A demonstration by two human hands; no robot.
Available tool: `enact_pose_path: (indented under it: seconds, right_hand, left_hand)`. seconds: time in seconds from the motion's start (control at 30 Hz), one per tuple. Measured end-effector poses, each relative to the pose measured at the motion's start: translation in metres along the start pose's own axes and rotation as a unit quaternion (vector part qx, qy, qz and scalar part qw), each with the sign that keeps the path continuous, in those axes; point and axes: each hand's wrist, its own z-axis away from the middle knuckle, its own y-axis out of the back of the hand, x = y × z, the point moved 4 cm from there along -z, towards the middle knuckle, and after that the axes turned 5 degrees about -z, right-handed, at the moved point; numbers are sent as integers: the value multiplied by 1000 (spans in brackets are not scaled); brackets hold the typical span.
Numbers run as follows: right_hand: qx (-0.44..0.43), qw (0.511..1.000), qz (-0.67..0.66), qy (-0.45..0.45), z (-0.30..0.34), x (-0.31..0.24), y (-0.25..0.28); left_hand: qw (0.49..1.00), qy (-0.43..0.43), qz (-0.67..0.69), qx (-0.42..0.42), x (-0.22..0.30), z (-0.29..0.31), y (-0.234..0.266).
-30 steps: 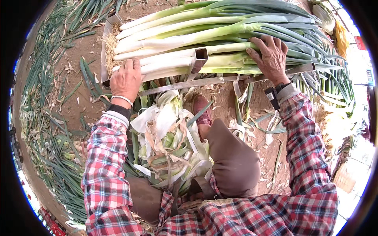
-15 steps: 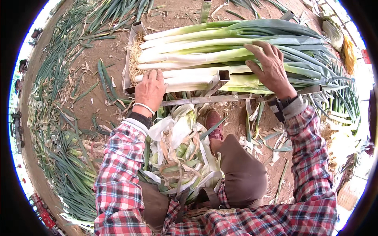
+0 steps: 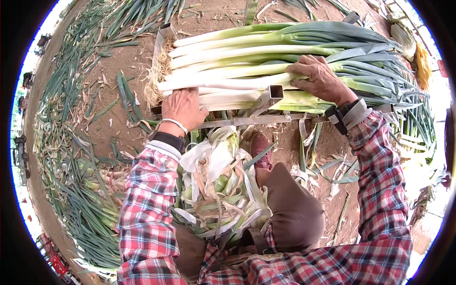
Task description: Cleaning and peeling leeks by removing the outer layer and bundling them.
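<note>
Long leeks (image 3: 247,49) lie side by side in a metal frame (image 3: 163,42), white root ends to the left and green leaves to the right. My right hand (image 3: 322,80) is closed round one leek (image 3: 237,83) where its white shank turns green. That leek's root end sticks out farther left than its neighbours. Near the roots (image 3: 154,80), my left hand (image 3: 183,108) presses on the white ends with curled fingers; its fingertips are hidden, so what it grips cannot be made out.
Between my legs sits a heap of peeled leek skins (image 3: 221,190). Square metal posts, one (image 3: 268,99) at the near side, rise from the frame. Piles of green leeks (image 3: 85,209) cover the ground at left. A yellow cloth (image 3: 422,66) lies at far right.
My right hand has come down from above the leaves and closed round a leek, which has shifted left. My left hand's fingers have curled in over the white ends.
</note>
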Motion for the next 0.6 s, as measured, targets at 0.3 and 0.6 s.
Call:
enact_pose_path:
  seconds: [0.3,0.6]
  right_hand:
    - [-24,998,22,-50,-10,-2,-8]
    - [65,996,40,-54,3,-3,-17]
  left_hand:
    - [971,-65,8,231,-8,23,-11]
    - [972,-43,22,232,-6,-27,5]
